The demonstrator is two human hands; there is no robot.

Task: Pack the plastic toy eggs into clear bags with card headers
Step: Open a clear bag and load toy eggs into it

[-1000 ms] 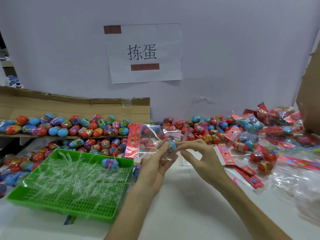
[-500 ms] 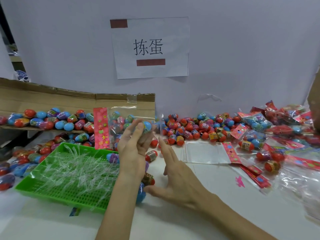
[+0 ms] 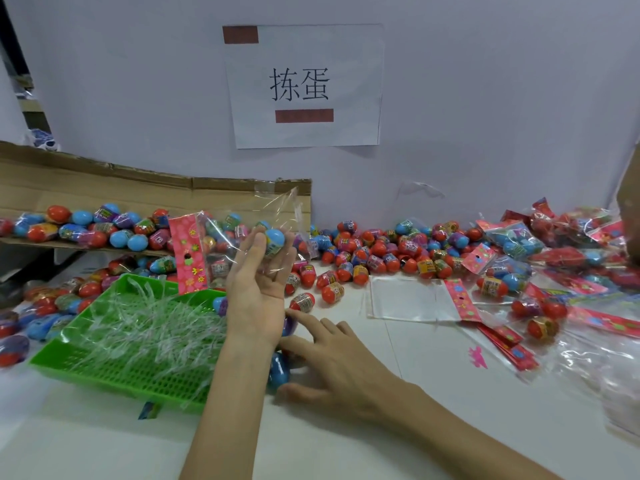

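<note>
The left hand (image 3: 258, 289) is raised above the right edge of the green tray (image 3: 104, 379), its fingers pinching a clear bag (image 3: 239, 216) with a pink card header (image 3: 188, 254); a blue egg (image 3: 274, 239) sits inside at the fingertips. The right hand (image 3: 339, 362) lies low on the bench (image 3: 381, 445), fingers spread and relaxed, around a second blue egg (image 3: 278, 370) just beside the tray. Loose eggs (image 3: 374, 251) crowd the bench's back edge.

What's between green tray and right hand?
Head view: a blue plastic toy egg between the green plastic mesh tray and right hand, partly behind the left forearm.
</note>
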